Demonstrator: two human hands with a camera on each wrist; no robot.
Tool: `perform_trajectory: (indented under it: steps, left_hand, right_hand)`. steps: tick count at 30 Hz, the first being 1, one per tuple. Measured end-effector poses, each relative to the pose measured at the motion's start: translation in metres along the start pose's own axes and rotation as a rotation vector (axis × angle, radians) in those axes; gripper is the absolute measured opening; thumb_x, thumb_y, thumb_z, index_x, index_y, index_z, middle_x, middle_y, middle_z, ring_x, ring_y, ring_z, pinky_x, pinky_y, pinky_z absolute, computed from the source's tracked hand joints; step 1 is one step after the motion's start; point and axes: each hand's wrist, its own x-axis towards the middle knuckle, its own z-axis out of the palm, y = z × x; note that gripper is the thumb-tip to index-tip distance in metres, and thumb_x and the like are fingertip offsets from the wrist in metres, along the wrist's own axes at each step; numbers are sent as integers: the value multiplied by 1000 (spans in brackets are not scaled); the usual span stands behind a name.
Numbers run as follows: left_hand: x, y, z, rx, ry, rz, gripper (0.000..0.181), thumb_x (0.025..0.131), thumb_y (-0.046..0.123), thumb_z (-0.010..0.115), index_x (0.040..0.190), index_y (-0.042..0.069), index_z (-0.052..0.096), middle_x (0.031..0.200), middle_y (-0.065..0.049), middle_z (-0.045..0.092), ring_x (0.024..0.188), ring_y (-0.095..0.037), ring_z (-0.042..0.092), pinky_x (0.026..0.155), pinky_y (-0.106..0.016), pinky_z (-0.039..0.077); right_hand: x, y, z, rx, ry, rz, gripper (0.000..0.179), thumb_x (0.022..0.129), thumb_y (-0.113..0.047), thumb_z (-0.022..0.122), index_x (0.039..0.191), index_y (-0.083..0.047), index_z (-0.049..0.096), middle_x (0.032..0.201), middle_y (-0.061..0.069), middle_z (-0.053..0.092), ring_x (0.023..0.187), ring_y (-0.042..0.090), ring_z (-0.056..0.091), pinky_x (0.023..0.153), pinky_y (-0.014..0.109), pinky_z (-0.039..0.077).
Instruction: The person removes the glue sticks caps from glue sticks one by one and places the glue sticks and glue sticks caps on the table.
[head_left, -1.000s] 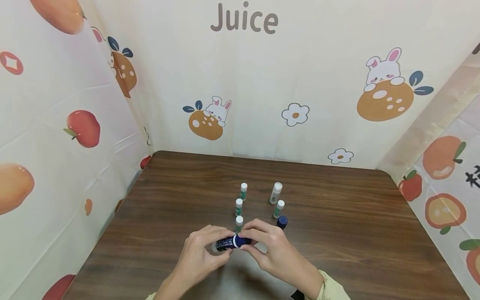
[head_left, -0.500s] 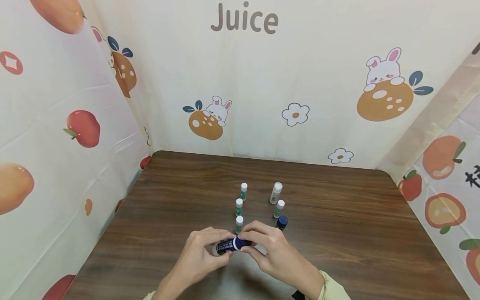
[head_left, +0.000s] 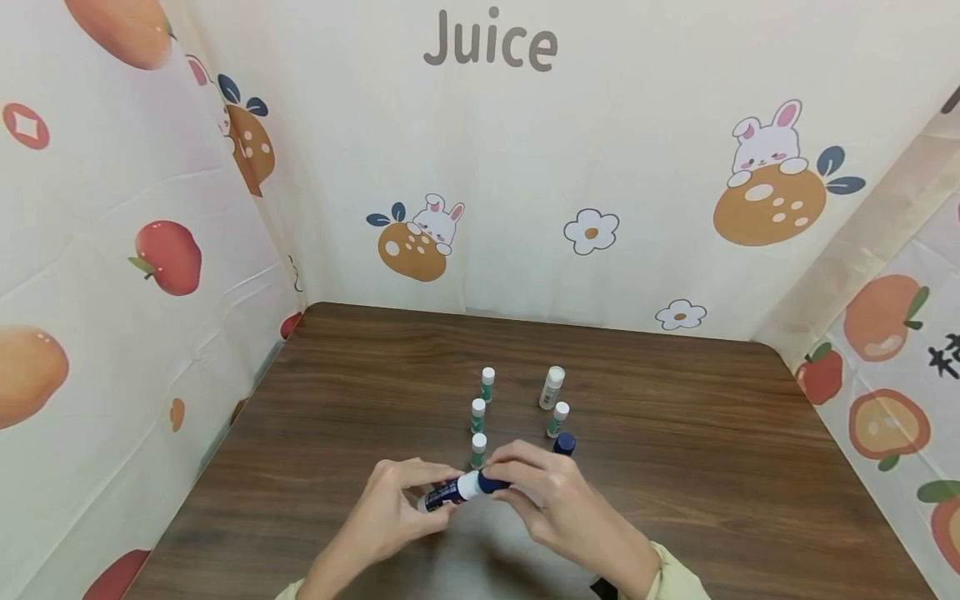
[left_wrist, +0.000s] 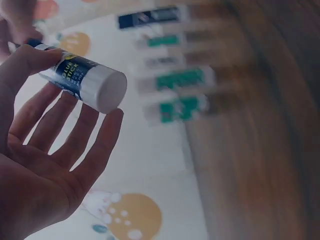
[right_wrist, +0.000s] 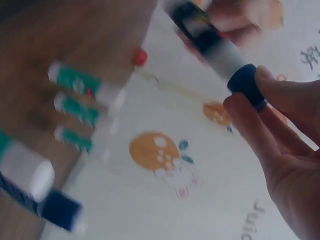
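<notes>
Above the table's near part, my left hand (head_left: 393, 510) grips a dark blue glue stick (head_left: 442, 495) by its body, between thumb and fingers. The print "glue stick" and its pale base show in the left wrist view. My right hand (head_left: 551, 493) pinches the blue cap (right_wrist: 247, 85) at the other end. Between label and cap a white section of the stick shows; the cap lines up with it. Just beyond the hands stands a small green glue stick (head_left: 478, 451) with a white cap. A blue-capped glue stick (head_left: 564, 444) stands upright behind the right hand, its lower part hidden.
Two more small green glue sticks (head_left: 477, 416) stand behind the nearest one in a row. The right row also has a green glue stick (head_left: 557, 419) and a taller white-capped one (head_left: 552, 388). A fruit-print curtain (head_left: 517, 167) surrounds the wooden table (head_left: 675, 467).
The right hand has drawn the cap slightly right, away from the body, and the white section between them has grown longer. The left hand has shifted slightly left with the stick.
</notes>
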Motion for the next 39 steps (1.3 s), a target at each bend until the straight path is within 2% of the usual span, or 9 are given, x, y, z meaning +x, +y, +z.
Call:
perform_trajectory:
  steps: [3, 7, 14, 19, 25, 32, 37, 39]
  left_hand:
    - [-2, -2, -3, -11, 12, -69, 36, 67, 0, 80, 97, 20, 75, 90, 9, 70, 70, -5, 61, 57, -28, 54]
    - [-2, -2, -4, -17, 10, -111, 36, 68, 4, 81, 98, 23, 74, 93, 10, 70, 75, -7, 64, 60, -29, 55]
    - [-3, -3, 0, -38, 19, -94, 34, 69, 5, 81, 98, 22, 74, 94, 9, 70, 79, -9, 65, 61, -30, 55]
    - [-3, -1, 0, -28, 41, -109, 35, 69, 4, 81, 98, 22, 72, 91, 11, 69, 80, -9, 65, 62, -30, 55]
    - [1, 2, -1, -26, 71, -134, 36, 66, -5, 80, 95, 15, 72, 87, 6, 69, 79, -15, 65, 62, -35, 56]
    - [1, -12, -4, -69, 103, -161, 41, 65, -6, 80, 95, 20, 70, 89, 9, 67, 82, -13, 64, 68, -31, 56]
    - [2, -20, -8, -119, 128, -162, 42, 66, -7, 78, 96, 20, 69, 90, 6, 68, 84, -15, 65, 68, -29, 56]
    - [4, -21, -9, -137, 137, -181, 42, 65, -8, 77, 96, 19, 69, 90, 4, 68, 84, -16, 65, 68, -29, 56]
  right_hand:
    - [2, 1, -8, -19, 35, -29, 30, 75, 9, 72, 101, -5, 66, 103, 3, 61, 84, 10, 62, 70, 15, 50]
    - [3, 1, -11, -18, 24, -1, 29, 77, 7, 71, 102, -6, 66, 103, 2, 61, 83, 8, 62, 69, 15, 50]
    - [2, 0, -10, -27, 30, 23, 29, 77, 6, 72, 102, -7, 67, 102, 2, 61, 83, 8, 62, 69, 14, 50]
    - [1, 0, -9, -30, 25, 26, 28, 77, 5, 73, 102, -7, 66, 102, 2, 61, 82, 8, 62, 70, 13, 49]
    - [0, 1, -8, -41, 27, 24, 28, 77, 4, 73, 101, -8, 66, 102, 1, 60, 84, 8, 61, 69, 14, 49]
    - [-1, 2, -5, -44, 28, 34, 28, 76, 5, 74, 100, -8, 66, 101, 1, 59, 84, 8, 61, 70, 16, 51]
    - [-3, 1, -2, -25, 22, 90, 25, 77, 4, 74, 98, -8, 68, 102, -1, 57, 83, 6, 62, 71, 15, 51]
    - [-3, 1, 0, -20, 25, 102, 25, 77, 4, 74, 98, -8, 68, 102, -1, 57, 83, 6, 62, 72, 15, 51]
